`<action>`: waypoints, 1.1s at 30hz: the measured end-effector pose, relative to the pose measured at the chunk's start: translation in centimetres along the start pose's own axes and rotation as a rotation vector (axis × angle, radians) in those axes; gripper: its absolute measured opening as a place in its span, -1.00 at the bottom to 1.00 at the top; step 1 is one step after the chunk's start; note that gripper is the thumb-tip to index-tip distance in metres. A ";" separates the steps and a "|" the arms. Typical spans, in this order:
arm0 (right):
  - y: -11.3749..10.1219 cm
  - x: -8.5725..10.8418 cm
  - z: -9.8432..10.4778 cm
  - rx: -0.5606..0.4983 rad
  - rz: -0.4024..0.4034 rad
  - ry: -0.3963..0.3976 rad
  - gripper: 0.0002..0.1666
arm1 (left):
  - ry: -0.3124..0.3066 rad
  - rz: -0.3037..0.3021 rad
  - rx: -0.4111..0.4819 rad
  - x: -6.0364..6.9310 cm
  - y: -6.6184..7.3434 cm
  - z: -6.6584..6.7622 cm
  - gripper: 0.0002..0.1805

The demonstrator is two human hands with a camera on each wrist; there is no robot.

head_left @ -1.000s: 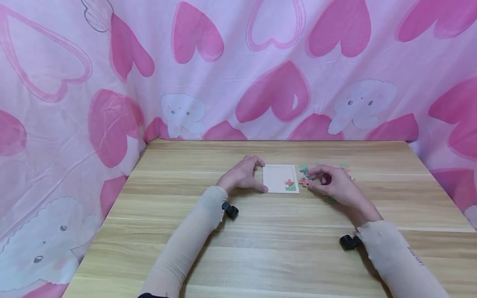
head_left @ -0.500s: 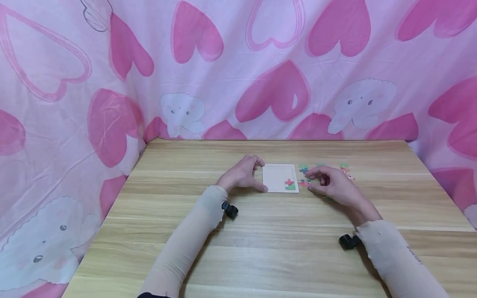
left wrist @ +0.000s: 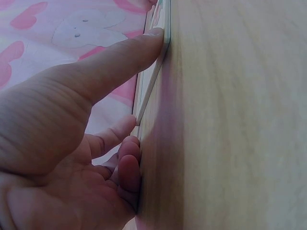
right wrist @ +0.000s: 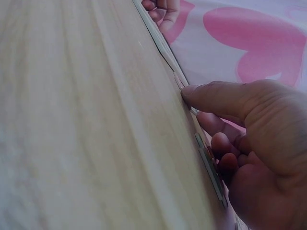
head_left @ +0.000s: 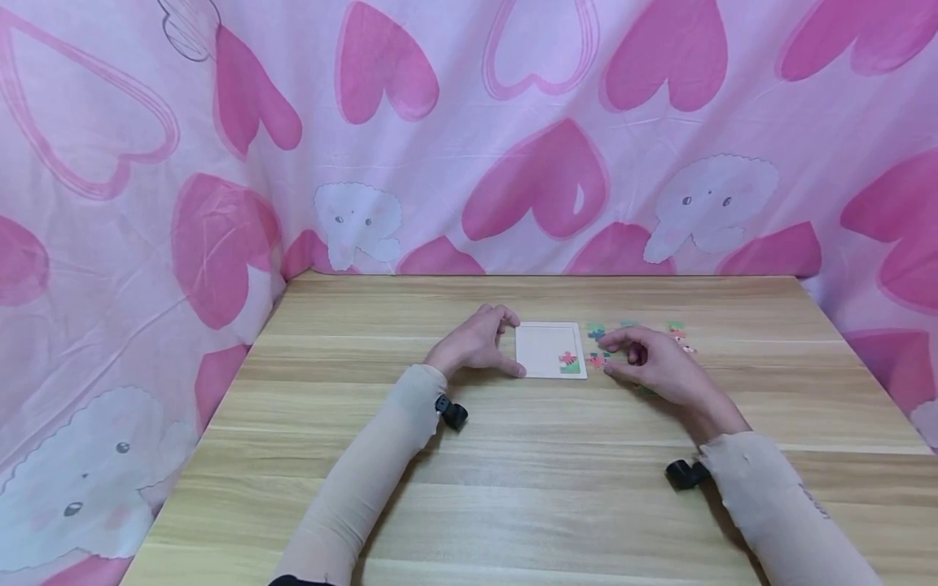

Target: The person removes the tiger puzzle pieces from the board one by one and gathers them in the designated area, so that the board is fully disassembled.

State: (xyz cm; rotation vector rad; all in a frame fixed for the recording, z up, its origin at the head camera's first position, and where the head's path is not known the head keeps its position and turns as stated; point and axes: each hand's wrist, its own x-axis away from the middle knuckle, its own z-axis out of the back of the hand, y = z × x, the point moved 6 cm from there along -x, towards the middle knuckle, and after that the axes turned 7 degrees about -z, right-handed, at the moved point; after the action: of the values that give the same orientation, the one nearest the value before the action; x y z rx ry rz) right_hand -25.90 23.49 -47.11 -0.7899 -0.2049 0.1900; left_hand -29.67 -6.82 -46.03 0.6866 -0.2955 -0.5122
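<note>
A square white puzzle tray (head_left: 542, 346) lies flat on the table, with a pink-and-green piece (head_left: 569, 364) in its lower right corner. My left hand (head_left: 479, 340) holds the tray's left side, thumb at the near corner and index finger at the far one; the left wrist view shows that thumb on the tray edge (left wrist: 154, 72). Just right of the tray, my right hand (head_left: 659, 366) has its thumb and index finger at a pink puzzle piece (head_left: 596, 360). In the right wrist view the thumb tip touches this piece (right wrist: 178, 81); its far side is hidden.
A blue-green piece (head_left: 595, 332) lies beyond the pink one. More loose pieces (head_left: 677, 330) lie behind and around the right hand, partly covered by it. The wooden table (head_left: 513, 488) meets a pink heart-patterned curtain (head_left: 440, 163) at its back edge.
Beside the tray, the pink piece at my right fingertips has turned slightly and lies a little flatter. Both hands and the tray have stayed almost where they were.
</note>
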 end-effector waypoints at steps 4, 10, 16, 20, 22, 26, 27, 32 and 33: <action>0.1 0.0 0.1 -0.023 0.004 -0.010 -0.55 | 0.000 0.003 -0.002 0.0 0.0 0.0 -0.03; 0.3 0.0 0.4 -0.094 0.009 -0.027 -0.58 | 0.000 -0.004 -0.008 0.0 0.0 0.0 -0.03; 0.1 0.1 0.8 -0.138 0.014 -0.034 -0.58 | 0.006 -0.009 -0.007 -0.1 -0.1 0.0 -0.05; -0.4 0.2 1.1 -0.143 0.024 -0.023 -0.58 | 0.006 -0.001 0.005 0.0 -0.2 0.1 -0.05; -0.8 0.2 1.2 -0.144 0.034 -0.016 -0.58 | 0.008 0.008 0.011 0.1 -0.2 0.2 -0.05; -1.5 0.1 1.2 -0.136 0.046 -0.002 -0.59 | 0.014 0.015 0.019 0.2 -0.3 0.3 -0.04; -1.7 0.1 1.2 -0.137 0.048 0.001 -0.59 | 0.015 0.013 0.019 0.2 -0.2 0.3 -0.04; -2.5 0.2 0.7 -0.124 0.059 0.006 -0.55 | 0.010 0.009 0.038 0.2 -0.1 0.2 -0.05; -2.7 0.3 0.5 -0.121 0.066 0.003 -0.53 | 0.008 0.010 0.043 0.2 -0.1 0.1 -0.05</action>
State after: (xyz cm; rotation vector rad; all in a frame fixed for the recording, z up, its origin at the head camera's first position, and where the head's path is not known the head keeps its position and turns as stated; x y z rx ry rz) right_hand -25.54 22.09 -44.80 -0.9173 -0.1891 0.2401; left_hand -29.61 -7.03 -45.98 0.7289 -0.3028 -0.4947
